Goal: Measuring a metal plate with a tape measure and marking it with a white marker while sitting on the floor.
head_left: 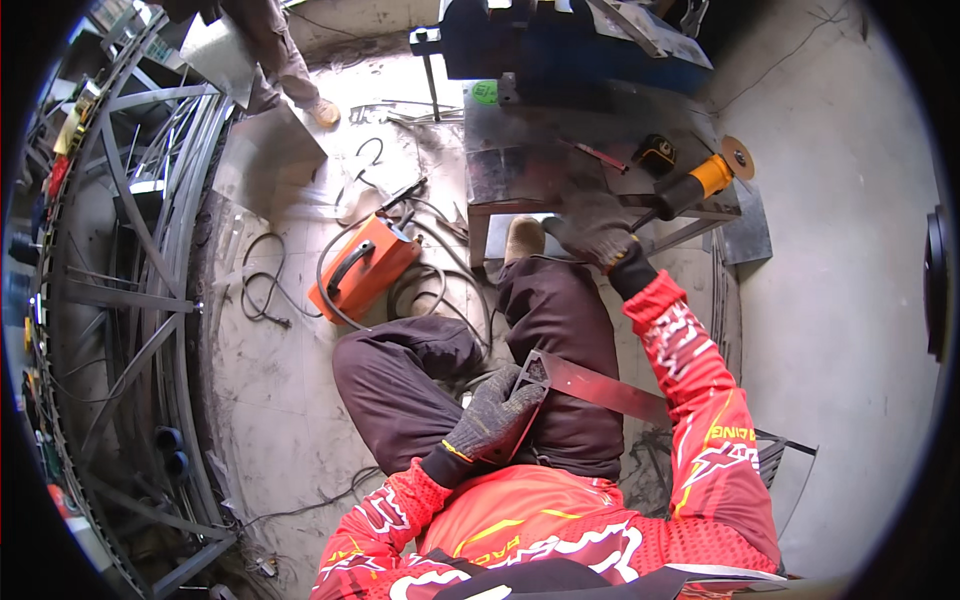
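My left hand [497,415], in a dark grey knit glove, is closed around one leg of an angled piece of metal tube [610,390]. The piece lies across my lap, with a reddish-brown leg stretching right under my right forearm. My right hand [597,232], gloved too, is at the front edge of the metal worktable [530,135]. Motion smears its fingers, so their grip does not show. Just beyond it on the table lie a thin red tool [602,157], perhaps a marker, and a black-and-yellow tape measure [656,152]. An angle grinder [700,185] with a tan disc rests at the table's right end.
An orange welding machine [368,265] stands on the floor ahead, with cables [268,290] looped around it. Steel racking with long bars [130,290] fills the left side. Another person's legs [285,60] are at the far left, near metal sheets [270,160]. A wall [840,300] bounds the right.
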A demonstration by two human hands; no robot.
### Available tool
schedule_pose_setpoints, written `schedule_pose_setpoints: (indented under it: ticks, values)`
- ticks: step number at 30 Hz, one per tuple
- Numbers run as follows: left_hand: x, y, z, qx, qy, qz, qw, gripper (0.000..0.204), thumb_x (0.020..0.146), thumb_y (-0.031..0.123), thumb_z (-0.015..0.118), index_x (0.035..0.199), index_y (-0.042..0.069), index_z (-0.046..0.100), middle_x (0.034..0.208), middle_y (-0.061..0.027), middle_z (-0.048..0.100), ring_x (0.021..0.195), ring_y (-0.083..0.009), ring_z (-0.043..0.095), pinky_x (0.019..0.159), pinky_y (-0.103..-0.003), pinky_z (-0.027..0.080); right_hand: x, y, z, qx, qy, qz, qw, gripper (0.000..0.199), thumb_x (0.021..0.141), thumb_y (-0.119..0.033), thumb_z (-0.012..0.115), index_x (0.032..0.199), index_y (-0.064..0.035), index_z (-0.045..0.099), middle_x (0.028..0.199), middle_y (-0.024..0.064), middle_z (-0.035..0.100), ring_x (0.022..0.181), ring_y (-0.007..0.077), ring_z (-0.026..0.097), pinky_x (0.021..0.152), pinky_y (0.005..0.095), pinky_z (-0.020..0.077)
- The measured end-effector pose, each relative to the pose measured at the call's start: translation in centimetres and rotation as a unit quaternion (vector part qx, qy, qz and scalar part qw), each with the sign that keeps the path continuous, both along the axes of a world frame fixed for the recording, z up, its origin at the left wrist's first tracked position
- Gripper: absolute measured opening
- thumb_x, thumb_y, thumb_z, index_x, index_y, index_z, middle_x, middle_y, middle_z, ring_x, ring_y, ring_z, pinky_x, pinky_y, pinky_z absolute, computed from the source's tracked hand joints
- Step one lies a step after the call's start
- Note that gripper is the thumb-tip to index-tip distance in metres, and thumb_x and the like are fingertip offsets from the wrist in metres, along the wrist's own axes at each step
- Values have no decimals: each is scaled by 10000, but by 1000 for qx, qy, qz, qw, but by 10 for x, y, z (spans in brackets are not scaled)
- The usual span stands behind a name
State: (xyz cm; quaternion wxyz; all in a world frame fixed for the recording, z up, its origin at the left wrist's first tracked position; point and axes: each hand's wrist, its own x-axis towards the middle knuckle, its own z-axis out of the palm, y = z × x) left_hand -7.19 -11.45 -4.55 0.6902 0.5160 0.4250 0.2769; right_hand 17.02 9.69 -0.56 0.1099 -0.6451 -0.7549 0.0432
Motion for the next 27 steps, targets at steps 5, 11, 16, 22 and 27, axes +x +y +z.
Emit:
schedule_pose_setpoints:
  ticks: [5,11,16,22,27]
  values:
    - [11,-10,2,-6,-10,35,999,197,1006,216,667,1030,23,633,913,-31,630,869,-117,547,825,-318,487,-55,64,-23,-148,136,-67,977,898,777,-546,779,1507,-123,471,1475,211,530,1369,371,525,1122,498,431]
    - [5,-6,2,0,7,27,1000,189,1000,214,659,996,33,604,892,-22,596,854,-115,523,810,-322,476,-89,84,-20,-46,47,-187,980,1147,665,-448,888,1605,-123,317,1493,211,523,1421,440,457,1154,539,395]
    - [2,-2,0,9,1,8,1000,202,997,224,665,997,30,605,893,-18,595,867,-107,519,828,-311,476,-41,109,-12,-135,-9,-108,985,1043,639,-412,886,1526,-126,418,1467,220,542,1375,430,504,1131,478,438]
    - [-1,-3,-4,0,2,11,1000,203,999,221,664,1022,23,627,915,-13,619,886,-108,534,832,-307,479,-73,65,-15,109,178,-91,974,1063,647,-475,875,1517,-73,414,1443,254,547,1344,402,545,1139,431,433]
    - [0,0,0,9,-2,-12,1000,205,1003,227,657,1031,25,633,923,-10,622,892,-102,533,832,-308,483,-90,89,-22,-127,75,-154,977,1338,609,-489,905,1642,-60,170,1597,240,398,1442,403,450,1159,453,417]
